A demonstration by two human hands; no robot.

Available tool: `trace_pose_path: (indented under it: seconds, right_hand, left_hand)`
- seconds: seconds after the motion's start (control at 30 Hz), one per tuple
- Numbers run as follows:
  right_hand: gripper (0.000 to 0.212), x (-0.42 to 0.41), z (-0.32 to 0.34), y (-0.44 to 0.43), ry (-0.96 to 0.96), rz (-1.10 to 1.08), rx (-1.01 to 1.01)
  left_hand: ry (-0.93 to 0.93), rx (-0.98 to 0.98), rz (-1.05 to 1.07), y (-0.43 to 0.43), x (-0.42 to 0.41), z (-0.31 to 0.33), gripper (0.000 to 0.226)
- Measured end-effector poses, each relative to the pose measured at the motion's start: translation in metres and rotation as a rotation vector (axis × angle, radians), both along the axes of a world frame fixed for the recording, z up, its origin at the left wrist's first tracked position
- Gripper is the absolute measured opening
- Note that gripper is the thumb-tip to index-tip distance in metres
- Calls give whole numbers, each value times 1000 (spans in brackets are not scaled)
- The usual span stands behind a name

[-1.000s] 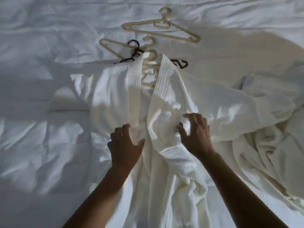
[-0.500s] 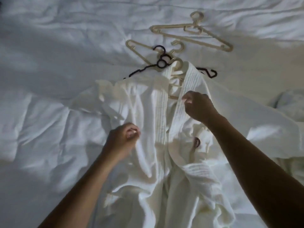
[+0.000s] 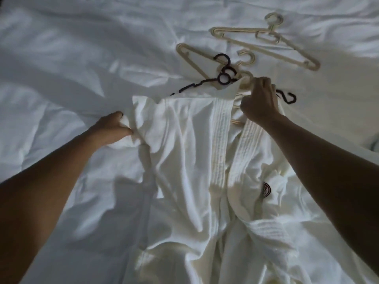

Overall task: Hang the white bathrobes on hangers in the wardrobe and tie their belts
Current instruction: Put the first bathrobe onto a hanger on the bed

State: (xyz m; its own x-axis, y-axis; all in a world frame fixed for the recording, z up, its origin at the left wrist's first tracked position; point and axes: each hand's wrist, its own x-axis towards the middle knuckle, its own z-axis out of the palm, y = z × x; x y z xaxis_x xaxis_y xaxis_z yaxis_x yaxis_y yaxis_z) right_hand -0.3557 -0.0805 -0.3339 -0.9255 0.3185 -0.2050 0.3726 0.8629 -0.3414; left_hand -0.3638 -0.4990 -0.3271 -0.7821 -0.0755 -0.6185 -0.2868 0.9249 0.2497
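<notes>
- Bed (image 3: 71, 48) is bearing bathrobe (image 3: 184, 140) over hanger (image 3: 246, 78)
- Left hand (image 3: 111, 128) is gripping its shoulder, right hand (image 3: 260, 101) pinching its collar
- Hanging and tying are seemingly remaining

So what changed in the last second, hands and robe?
Both hands started open, low on the front of the bathrobe. The left hand took a grip on the fabric and moved out left to the shoulder edge, spreading it. The right hand climbed to the collar top and grips it there. The spare hangers stayed put on the bed.
</notes>
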Motion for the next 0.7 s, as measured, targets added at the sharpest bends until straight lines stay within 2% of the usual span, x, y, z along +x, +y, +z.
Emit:
trace_pose_path:
  seconds: [0.07,0.13,0.2,0.3,0.37,0.43,0.5,0.57,0.7]
  right_hand:
    - [59,-14,-2,2,-80,-12,-56]
    - [71,-29,-6,3,-137,-35,-65]
    - [74,-38,-6,3,-146,-110,-49]
    - [65,-43,-5,8,-130,-212,-68]
    - [60,-46,-5,15,-171,-218,-77]
    - [49,-48,1,16,-227,-218,-121]
    - [46,-47,10,14,-245,-223,-179]
    - [47,-42,18,11,-181,-246,-260]
    - [17,-38,41,17,77,-332,-424]
  left_hand:
    - [-135,232,92,-14,11,12,48]
    - [-322,397,204,-32,20,22,33]
    - [-381,334,216,-57,27,27,35]
    - [-206,-225,-7,-88,35,19,68]
    - [-77,-421,-71,-91,44,13,77]
    - [92,-457,-149,-77,54,7,70]
    - [271,-373,-203,-53,62,2,63]
    - [322,-250,-216,-28,72,-6,61]
    - [361,-274,-342,-8,83,-24,47]
